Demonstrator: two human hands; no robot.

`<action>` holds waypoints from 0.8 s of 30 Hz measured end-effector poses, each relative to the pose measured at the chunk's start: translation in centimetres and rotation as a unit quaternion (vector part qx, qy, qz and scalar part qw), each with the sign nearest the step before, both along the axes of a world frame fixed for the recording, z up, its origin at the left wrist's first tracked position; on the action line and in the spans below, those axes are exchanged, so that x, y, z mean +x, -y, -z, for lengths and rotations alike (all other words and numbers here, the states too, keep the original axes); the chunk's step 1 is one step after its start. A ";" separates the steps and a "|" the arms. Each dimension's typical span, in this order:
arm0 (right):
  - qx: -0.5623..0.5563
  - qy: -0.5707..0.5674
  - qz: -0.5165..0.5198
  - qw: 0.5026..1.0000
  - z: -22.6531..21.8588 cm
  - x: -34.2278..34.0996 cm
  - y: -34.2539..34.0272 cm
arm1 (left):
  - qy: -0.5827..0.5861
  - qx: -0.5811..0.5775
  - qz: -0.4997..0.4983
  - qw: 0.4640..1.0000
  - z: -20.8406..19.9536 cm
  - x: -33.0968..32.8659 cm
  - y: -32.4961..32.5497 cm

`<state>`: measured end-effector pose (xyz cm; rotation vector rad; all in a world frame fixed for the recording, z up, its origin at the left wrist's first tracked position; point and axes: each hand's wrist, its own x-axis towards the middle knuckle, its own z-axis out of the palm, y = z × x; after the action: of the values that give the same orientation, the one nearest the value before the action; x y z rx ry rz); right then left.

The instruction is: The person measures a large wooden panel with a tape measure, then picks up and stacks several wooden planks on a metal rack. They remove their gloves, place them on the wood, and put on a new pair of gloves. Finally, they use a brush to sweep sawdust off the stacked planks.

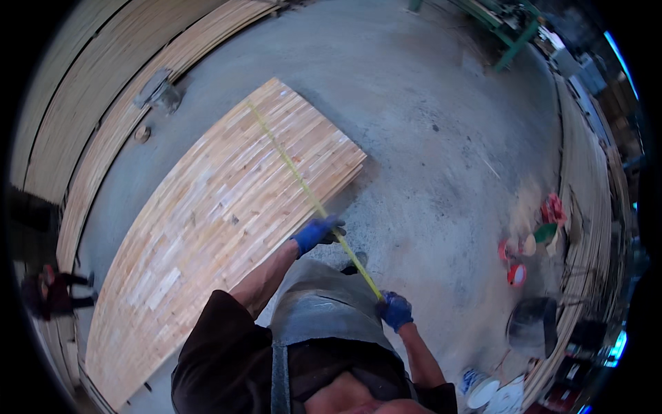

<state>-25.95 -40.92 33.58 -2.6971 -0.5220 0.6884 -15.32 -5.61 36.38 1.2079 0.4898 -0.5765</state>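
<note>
A yellow tape measure [289,163] is pulled out in a slanting line over a stack of pale wood-strip panels [200,207], from near their far edge back toward my body. My left hand [317,234], in a blue glove, grips the blade just past the near edge of the stack, its fingers partly covering the tape. At the near end of the tape my right hand [395,310], also gloved in blue, is closed; the case, if it is there, is hidden in the fist. Between the hands the blade hangs over my grey apron [324,303] and the floor.
Long stacked boards [103,90] line the left side, with a metal bucket [165,96] beside them. Another person [52,293] is at the far left. A green-framed bench [510,41] stands at the back right. Red tape rolls [516,274], a dark bin [532,327] and a white pail [480,390] are at right.
</note>
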 end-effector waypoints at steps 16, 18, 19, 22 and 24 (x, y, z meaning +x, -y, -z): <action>-0.057 -0.063 -0.041 0.995 10.6 39.3 -10.3 | 0.027 0.370 0.141 0.918 11.6 8.1 3.7; -0.065 -0.086 -0.048 0.993 10.8 43.0 -13.2 | 0.027 0.362 0.154 0.919 11.7 10.1 3.1; -0.048 -0.102 -0.036 0.993 11.8 44.7 -14.4 | 0.031 0.354 0.155 0.922 11.5 10.8 2.9; -0.039 -0.136 -0.024 0.990 16.0 49.1 -17.0 | -0.004 0.375 0.164 0.912 11.7 11.3 3.3; -0.075 -0.137 -0.040 0.987 16.4 51.4 -20.5 | -0.004 0.390 0.099 0.916 12.3 11.4 3.8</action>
<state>25.42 -20.44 17.22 -2.6654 -0.5274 1.1421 -3.91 -9.45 24.09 2.0364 0.6366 -0.5723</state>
